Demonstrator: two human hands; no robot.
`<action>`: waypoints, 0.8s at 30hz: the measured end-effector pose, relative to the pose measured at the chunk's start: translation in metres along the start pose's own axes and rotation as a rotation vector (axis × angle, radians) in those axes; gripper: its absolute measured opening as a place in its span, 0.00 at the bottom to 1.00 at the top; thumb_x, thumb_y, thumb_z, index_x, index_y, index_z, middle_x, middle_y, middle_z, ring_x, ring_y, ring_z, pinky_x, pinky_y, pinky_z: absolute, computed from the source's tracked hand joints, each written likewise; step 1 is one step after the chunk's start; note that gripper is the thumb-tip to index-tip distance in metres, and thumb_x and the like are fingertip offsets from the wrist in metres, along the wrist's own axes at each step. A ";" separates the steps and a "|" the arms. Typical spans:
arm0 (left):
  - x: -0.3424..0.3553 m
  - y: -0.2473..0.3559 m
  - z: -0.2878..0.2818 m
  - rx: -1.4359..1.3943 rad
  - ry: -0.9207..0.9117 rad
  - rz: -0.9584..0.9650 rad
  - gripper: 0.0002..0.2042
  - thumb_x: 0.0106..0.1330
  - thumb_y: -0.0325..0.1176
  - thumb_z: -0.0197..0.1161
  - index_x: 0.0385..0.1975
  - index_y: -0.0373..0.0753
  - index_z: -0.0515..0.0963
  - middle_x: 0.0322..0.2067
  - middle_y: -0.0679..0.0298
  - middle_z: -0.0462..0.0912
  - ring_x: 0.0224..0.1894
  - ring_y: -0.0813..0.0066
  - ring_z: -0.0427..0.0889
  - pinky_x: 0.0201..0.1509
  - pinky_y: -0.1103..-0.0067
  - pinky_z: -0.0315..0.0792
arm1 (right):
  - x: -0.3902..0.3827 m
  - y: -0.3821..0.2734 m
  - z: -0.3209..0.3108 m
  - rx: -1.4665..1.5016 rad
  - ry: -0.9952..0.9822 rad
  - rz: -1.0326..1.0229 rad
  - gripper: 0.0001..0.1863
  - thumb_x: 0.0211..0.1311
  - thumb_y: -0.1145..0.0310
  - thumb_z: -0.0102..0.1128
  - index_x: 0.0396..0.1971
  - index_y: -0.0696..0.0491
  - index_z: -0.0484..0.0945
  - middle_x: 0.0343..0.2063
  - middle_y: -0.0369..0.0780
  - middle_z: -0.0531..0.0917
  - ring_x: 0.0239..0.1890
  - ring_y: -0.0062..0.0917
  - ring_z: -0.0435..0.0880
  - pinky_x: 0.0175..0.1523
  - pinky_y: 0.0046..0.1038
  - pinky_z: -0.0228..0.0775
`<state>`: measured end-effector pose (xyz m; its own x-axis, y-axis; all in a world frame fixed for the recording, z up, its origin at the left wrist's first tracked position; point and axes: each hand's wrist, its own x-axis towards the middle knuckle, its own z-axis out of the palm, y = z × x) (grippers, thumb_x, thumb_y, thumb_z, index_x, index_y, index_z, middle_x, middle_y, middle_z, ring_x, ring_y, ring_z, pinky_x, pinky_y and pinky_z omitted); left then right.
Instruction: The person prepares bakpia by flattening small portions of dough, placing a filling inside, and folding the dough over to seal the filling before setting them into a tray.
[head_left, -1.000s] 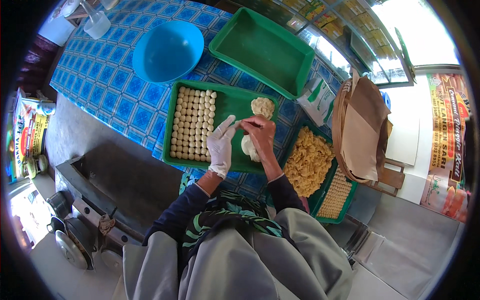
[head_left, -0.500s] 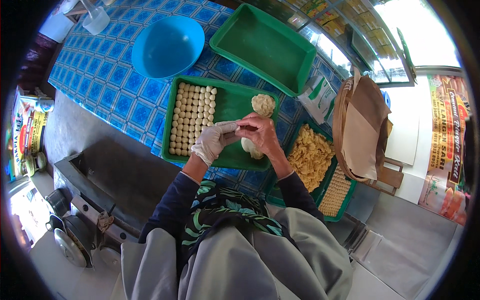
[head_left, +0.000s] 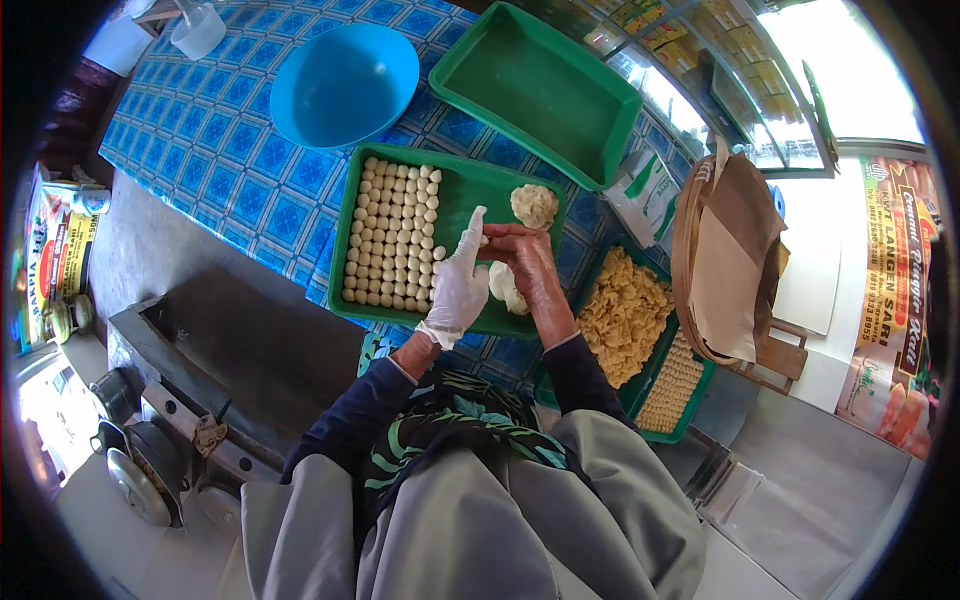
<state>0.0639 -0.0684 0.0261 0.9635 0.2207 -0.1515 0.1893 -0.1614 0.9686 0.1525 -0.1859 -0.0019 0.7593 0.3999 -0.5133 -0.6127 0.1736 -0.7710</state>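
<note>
A green tray [head_left: 462, 175] on the table holds tight rows of small pale dough balls [head_left: 395, 235] along its left side. Over its middle, my left hand [head_left: 459, 290] wears a thin white glove and is held flat with its fingers stretched out. My bare right hand [head_left: 530, 265] meets it, fingers bent together at a small pale piece of dough [head_left: 485, 241], partly hidden between the hands. A rough lump of dough [head_left: 534, 206] lies at the tray's far right. Below it, a smoother white dough lump [head_left: 506, 288] is partly covered by my right hand.
A blue bowl [head_left: 345, 85] and another green tray [head_left: 535, 95] stand behind. To the right are a tray of crumbly yellow filling [head_left: 625, 315], a tray of small balls [head_left: 672, 390], a white-green packet [head_left: 643, 198] and a round woven tray with brown paper [head_left: 735, 260].
My left hand has gone from a pinch with bent fingers to a flat, stretched shape. My right hand has shifted slightly right, its fingers still bent. The view has shifted a little.
</note>
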 end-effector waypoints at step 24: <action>0.021 -0.023 -0.032 -0.977 -0.039 -0.382 0.13 0.63 0.28 0.62 0.44 0.28 0.79 0.40 0.56 0.83 0.43 0.71 0.82 0.49 0.79 0.77 | 0.029 -0.028 -0.037 -1.148 0.325 -0.739 0.05 0.42 0.77 0.65 0.24 0.56 0.84 0.25 0.42 0.84 0.28 0.30 0.82 0.30 0.30 0.72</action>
<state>0.0736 -0.0293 0.0072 0.8806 0.0598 -0.4702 0.2634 0.7630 0.5903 0.1996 -0.2122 -0.0087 0.9360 0.2900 0.1994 0.3442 -0.6362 -0.6904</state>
